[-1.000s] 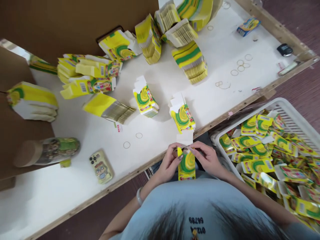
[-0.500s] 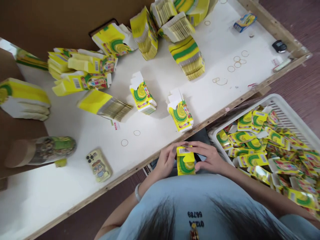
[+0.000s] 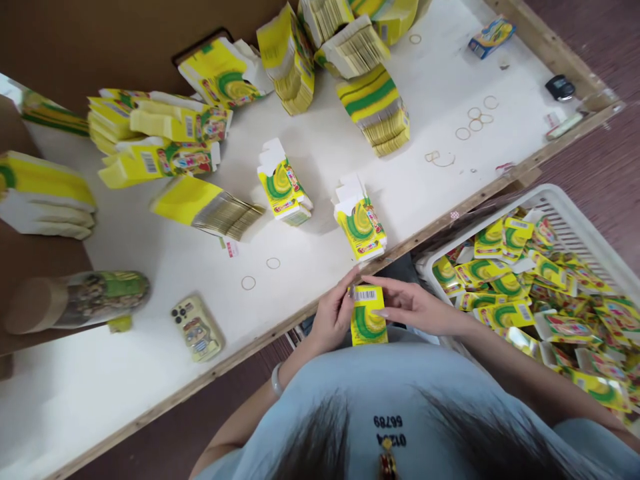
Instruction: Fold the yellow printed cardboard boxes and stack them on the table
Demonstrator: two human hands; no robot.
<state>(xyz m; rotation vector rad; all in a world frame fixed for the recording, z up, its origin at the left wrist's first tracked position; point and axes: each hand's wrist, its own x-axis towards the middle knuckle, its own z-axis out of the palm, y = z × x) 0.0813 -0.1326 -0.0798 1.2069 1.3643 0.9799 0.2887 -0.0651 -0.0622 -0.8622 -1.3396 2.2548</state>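
Note:
A small yellow-and-green carton (image 3: 369, 321) with a barcode is held close to my body, below the table's front edge. My left hand (image 3: 332, 312) grips its left side, with the fingers closed along it. On the other side, my right hand (image 3: 413, 307) holds the carton too, its thumb lying on the printed front and its fingers behind the top edge. Just beyond my hands, two upright bundles of flattened cartons, one nearer (image 3: 361, 223) and one farther left (image 3: 284, 187), stand on the white table (image 3: 310, 267).
To my right is a white basket (image 3: 550, 193) filled with yellow cartons. More carton stacks (image 3: 375, 113) line the table's back. A phone (image 3: 197, 328), a jar (image 3: 107, 293), a blue box (image 3: 491, 37) and several rubber bands (image 3: 475, 125) lie about.
The flap at the carton's barcode end now lies flat. My right thumb has moved onto the carton's front, and the right fingers have shifted at its top edge.

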